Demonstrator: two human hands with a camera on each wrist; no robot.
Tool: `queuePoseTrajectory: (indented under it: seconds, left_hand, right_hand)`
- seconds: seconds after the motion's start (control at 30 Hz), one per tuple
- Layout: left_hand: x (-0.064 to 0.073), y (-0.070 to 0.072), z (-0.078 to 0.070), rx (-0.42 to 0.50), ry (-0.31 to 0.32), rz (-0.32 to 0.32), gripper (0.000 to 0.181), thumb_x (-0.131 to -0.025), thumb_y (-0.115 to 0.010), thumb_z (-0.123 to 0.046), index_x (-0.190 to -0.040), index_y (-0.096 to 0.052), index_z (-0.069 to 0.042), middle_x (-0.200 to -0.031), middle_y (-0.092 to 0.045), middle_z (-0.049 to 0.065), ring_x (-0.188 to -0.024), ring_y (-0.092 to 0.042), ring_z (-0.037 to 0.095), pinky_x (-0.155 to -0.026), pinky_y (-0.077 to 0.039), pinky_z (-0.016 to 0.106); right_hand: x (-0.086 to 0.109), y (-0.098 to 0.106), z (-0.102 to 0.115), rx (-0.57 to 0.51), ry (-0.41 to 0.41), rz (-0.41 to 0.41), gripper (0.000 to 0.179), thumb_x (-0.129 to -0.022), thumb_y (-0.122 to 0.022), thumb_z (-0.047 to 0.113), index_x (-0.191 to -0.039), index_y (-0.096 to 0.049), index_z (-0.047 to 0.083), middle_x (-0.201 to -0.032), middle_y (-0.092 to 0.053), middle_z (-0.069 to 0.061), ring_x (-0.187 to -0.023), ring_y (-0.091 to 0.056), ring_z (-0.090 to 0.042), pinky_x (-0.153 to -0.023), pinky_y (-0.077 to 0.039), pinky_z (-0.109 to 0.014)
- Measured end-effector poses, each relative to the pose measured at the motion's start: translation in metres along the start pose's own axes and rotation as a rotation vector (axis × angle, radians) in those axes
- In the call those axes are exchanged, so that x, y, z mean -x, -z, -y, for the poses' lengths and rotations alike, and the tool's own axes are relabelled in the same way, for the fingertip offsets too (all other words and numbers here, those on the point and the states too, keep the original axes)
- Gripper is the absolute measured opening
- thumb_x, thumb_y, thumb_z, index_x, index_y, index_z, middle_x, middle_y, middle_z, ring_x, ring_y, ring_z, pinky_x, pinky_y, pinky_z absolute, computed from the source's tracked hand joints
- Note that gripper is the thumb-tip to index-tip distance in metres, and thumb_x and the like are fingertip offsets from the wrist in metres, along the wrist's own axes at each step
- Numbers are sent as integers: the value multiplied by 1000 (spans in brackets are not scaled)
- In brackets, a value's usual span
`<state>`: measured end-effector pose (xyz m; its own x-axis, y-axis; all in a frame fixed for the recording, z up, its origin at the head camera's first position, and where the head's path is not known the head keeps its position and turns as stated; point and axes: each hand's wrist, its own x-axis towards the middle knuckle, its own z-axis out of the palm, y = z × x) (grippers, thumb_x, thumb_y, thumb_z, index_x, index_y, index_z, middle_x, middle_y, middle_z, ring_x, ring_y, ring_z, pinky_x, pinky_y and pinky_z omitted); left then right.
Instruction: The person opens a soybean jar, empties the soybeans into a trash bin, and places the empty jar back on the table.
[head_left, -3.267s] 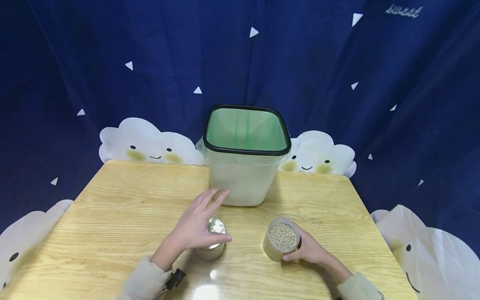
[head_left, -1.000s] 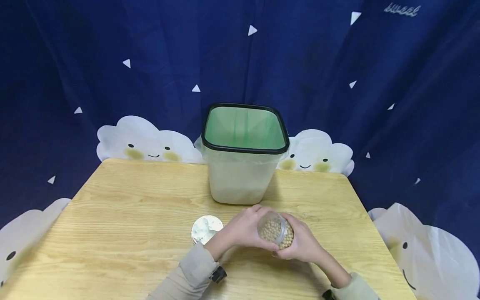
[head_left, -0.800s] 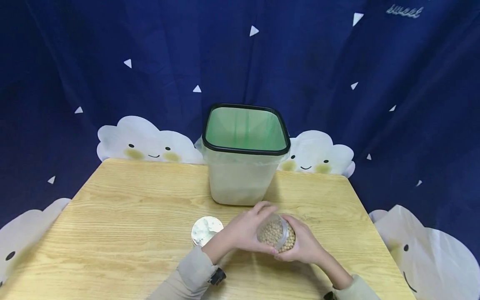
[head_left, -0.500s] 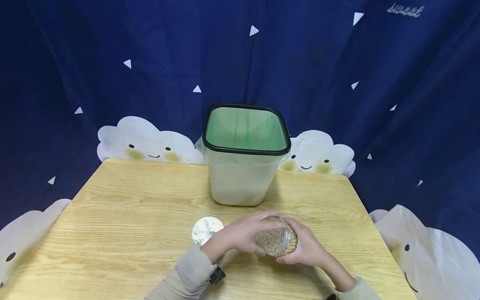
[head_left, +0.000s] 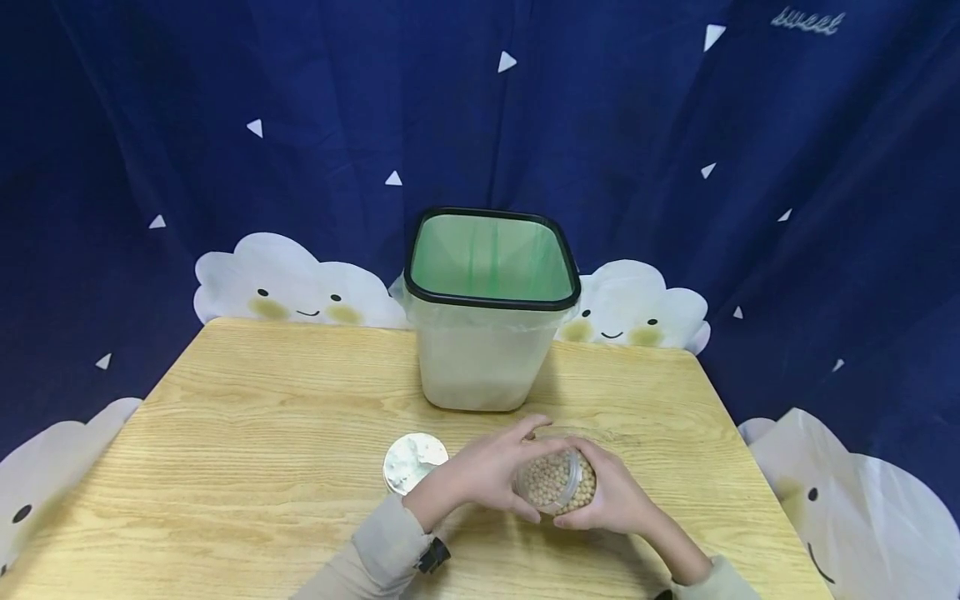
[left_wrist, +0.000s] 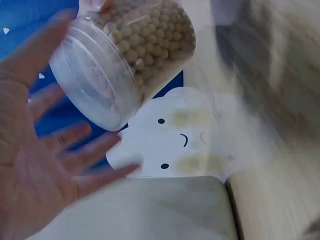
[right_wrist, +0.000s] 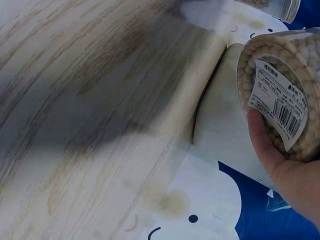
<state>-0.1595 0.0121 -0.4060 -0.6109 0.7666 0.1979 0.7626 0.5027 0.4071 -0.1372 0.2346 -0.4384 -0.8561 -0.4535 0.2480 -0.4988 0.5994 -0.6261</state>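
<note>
Pale round beads fill a clear jar (head_left: pixel 566 483), tilted on its side above the table. My right hand (head_left: pixel 618 496) grips its base end; in the right wrist view, a barcode label (right_wrist: pixel 280 102) shows on that base, with the thumb against its edge. The clear lid (left_wrist: pixel 97 75) faces my left hand (head_left: pixel 483 475). In the left wrist view, the fingers of that hand are spread and blurred around the lid; whether any fingertip touches it, I cannot tell. A second jar (head_left: pixel 411 461) with a shiny pale top stands beside my left wrist, partly hidden by it.
A whitish bin (head_left: pixel 483 367) with a black rim and a pale green liner stands behind the hands. The wooden table (head_left: pixel 285 417) ends at a dark blue curtain (head_left: pixel 300 67) printed with clouds and white triangles.
The left hand has left the second jar and reached the bead jar, which has tipped from upright toward it. In the last half second, the left fingers have spread slightly around the lid.
</note>
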Motion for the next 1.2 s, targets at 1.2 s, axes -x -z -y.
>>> queuePoseTrajectory:
  seconds: [1.2]
  left_hand:
    - [3,0,5,251,220,-231,100,-64,-74,-56,-143,-27,-17,-127,-47,10,-82,-55,12,-71,-47,24]
  right_hand:
    - [17,17,-8,-33,-77,-151,89,-47,-89,25,-124,-49,7,-108,-60,-4,-93,-56,-15,-78,-47,-34]
